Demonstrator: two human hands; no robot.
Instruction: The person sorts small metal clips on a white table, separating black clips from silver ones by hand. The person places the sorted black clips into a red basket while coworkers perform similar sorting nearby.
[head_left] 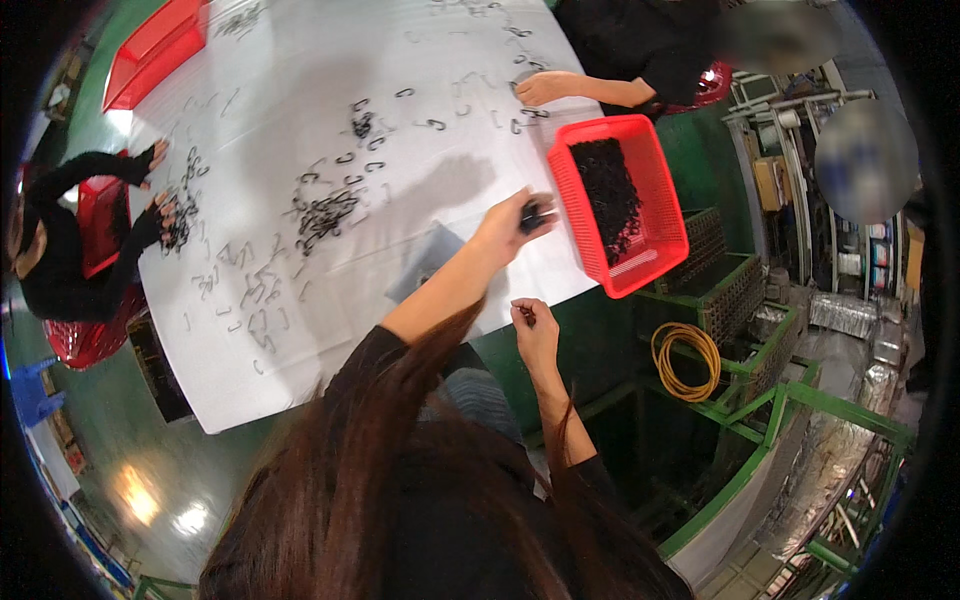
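My left hand reaches over the white-covered table, beside a red plastic basket. Its fingers, slightly blurred, are closed around several small black hook-shaped pieces. A mass of similar black pieces lies in the basket. At the table's near edge, my right hand is curled with thumb and fingertips together; a dark bit seems to sit between them, too small to name. A heap of black C-shaped pieces lies to the left of my left hand. Under my left forearm is a grey-blue flat thing, partly hidden.
Loose pieces are scattered across the table. A co-worker's hands work at a pile on the left edge; another person's hand rests at the far right. Another red basket stands far left. Green metal frames and a coiled yellow hose are at right.
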